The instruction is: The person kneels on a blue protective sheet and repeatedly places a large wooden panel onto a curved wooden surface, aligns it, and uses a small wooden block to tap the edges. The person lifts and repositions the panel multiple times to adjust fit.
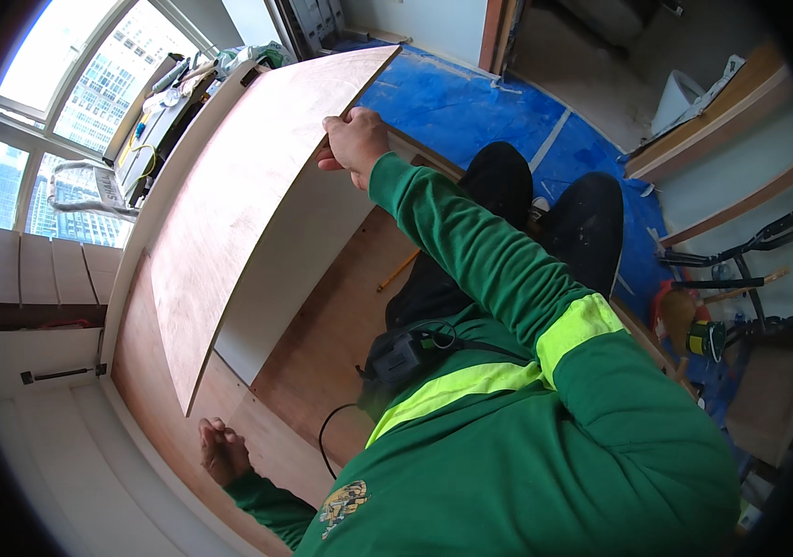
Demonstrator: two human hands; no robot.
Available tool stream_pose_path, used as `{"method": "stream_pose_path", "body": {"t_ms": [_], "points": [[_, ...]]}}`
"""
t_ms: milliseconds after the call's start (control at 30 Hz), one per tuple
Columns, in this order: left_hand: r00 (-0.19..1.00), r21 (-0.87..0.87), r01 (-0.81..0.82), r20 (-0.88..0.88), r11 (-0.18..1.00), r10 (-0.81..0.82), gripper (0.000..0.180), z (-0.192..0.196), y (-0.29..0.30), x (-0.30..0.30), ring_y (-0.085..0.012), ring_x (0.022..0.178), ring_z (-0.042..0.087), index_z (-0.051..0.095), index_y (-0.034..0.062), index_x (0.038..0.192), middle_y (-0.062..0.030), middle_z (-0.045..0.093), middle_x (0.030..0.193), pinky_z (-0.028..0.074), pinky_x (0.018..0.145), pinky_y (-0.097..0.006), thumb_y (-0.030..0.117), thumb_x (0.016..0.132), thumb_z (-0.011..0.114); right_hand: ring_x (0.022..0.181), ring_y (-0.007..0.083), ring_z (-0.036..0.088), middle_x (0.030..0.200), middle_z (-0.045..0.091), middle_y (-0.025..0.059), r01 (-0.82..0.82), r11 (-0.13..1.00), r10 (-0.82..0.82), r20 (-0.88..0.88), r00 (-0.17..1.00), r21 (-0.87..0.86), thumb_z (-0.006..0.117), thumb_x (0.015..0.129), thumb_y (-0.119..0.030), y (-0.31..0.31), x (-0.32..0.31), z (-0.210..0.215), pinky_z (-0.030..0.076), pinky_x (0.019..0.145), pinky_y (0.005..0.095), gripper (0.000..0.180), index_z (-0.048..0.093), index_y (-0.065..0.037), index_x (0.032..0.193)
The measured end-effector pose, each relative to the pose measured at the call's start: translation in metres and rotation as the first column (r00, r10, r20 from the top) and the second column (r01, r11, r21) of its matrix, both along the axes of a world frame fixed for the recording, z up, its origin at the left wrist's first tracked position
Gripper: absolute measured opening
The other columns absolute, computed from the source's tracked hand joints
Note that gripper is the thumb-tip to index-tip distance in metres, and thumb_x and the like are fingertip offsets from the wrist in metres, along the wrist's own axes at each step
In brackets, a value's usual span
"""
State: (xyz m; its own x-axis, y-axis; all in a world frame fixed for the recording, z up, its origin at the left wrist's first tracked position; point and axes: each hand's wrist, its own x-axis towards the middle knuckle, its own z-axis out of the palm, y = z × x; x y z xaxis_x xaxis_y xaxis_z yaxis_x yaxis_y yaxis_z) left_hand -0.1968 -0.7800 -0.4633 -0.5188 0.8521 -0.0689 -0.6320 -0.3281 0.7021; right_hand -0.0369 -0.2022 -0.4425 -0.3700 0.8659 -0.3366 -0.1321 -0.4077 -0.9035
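A long thin plywood panel (229,213) runs from the upper middle down to the lower left, tilted over an open wooden cabinet frame (322,353). My right hand (354,144), in a green sleeve with yellow bands, grips the panel's right edge near its far end. My left hand (220,450) lies with curled fingers on the frame's plywood edge, just below the panel's near corner and apart from it. Nothing shows between its fingers.
A white inner panel (294,260) sits under the board. A yellow pencil (399,271) lies on the cabinet bottom. Windows (71,102) and a white sill are at left, with tools on a ledge (174,93). Blue floor covering (470,102) lies beyond; shelves and tools (707,339) stand at right.
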Motion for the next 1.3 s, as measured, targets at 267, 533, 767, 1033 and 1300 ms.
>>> {"method": "stream_pose_path", "body": {"t_ms": [267, 533, 767, 1033, 1300], "points": [[0.879, -0.823, -0.457, -0.362, 0.338, 0.308, 0.108, -0.005, -0.051, -0.124, -0.038, 0.122, 0.068, 0.051, -0.0029, 0.151, -0.0191, 0.066, 0.138, 0.055, 0.105, -0.056, 0.089, 0.095, 0.045, 0.071, 0.0213, 0.068, 0.092, 0.068, 0.0094, -0.161, 0.96, 0.124, -0.166, 0.978, -0.229, 0.069, 0.101, -0.027, -0.001, -0.01, -0.029, 0.063, 0.061, 0.0401, 0.027, 0.065, 0.0, 0.103], [0.896, -0.652, -0.287, -0.441, 0.702, -0.044, 0.068, -0.104, 0.056, -0.245, -0.0248, 0.13, 0.064, 0.052, -0.0072, 0.153, -0.015, 0.063, 0.151, 0.048, 0.116, -0.037, 0.047, 0.111, 0.057, 0.07, 0.0215, 0.066, 0.089, 0.068, 0.0115, -0.085, 0.991, 0.062, -0.203, 0.977, -0.104, 0.069, 0.099, -0.024, 0.024, -0.026, -0.065, 0.055, 0.056, 0.0404, 0.026, 0.07, 0.001, 0.108], [0.941, -0.535, -0.322, -0.273, 0.781, 0.2, 0.052, 0.05, 0.024, -0.147, -0.0247, 0.111, 0.075, 0.062, -0.0083, 0.138, -0.0227, 0.072, 0.132, 0.06, 0.098, -0.035, 0.036, 0.113, 0.053, 0.091, 0.026, 0.074, 0.107, 0.071, 0.0158, -0.104, 0.99, 0.066, -0.33, 0.942, -0.096, 0.066, 0.097, -0.014, -0.023, 0.013, 0.05, 0.064, 0.08, 0.0473, 0.027, 0.066, 0.007, 0.114], [0.881, -0.517, -0.473, -0.256, 0.713, 0.399, 0.058, 0.063, 0.092, 0.07, -0.0265, 0.114, 0.073, 0.059, -0.0071, 0.143, -0.0185, 0.071, 0.135, 0.059, 0.101, -0.036, 0.042, 0.112, 0.054, 0.125, 0.0337, 0.067, 0.135, 0.063, 0.0254, -0.218, 0.976, 0.202, -0.381, 0.902, 0.001, 0.064, 0.1, -0.018, 0.09, 0.067, 0.028, 0.058, 0.105, 0.0501, 0.056, 0.047, 0.014, 0.143], [0.931, -0.457, -0.183, 0.205, 0.871, 0.303, 0.053, -0.007, 0.247, 0.211, -0.0289, 0.131, 0.064, 0.048, -0.0001, 0.153, -0.0171, 0.062, 0.148, 0.051, 0.114, -0.044, 0.038, 0.116, 0.049, 0.109, 0.0253, 0.069, 0.113, 0.067, 0.0183, -0.326, 0.942, 0.332, -0.091, 0.939, 0.072, 0.07, 0.099, -0.02, 0.288, 0.073, -0.004, 0.061, 0.09, 0.0472, 0.041, 0.058, 0.006, 0.128]]}}
